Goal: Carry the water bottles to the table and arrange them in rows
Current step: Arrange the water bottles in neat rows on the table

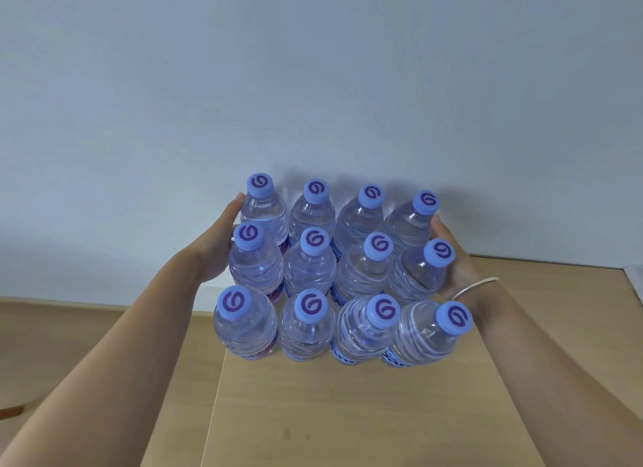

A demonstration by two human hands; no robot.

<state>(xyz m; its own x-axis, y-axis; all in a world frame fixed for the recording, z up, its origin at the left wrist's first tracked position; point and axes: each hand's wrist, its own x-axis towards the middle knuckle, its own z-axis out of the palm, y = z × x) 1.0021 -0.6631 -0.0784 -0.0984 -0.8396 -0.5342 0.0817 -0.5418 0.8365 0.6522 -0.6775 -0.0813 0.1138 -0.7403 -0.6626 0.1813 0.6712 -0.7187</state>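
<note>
The table (365,414) is a light wood surface, and its near part is bare. Twelve water bottles (334,268) stand upright on it in three rows of four, all capped. The near row (342,331) runs left to right with the bottles touching or just beside one another. The middle row (339,268) and the far row (339,216) sit directly behind it, close to the wall (313,83). The left hand (217,247) lies flat, fingers straight, against the left side of the middle and far rows. The right hand (454,261) cups the right side of the same rows; a bracelet (475,287) circles its wrist. Judgement: carrying appears complete and the grid is formed. What remains is minor squaring of the block, as several right-side bottles lean slightly.
</note>
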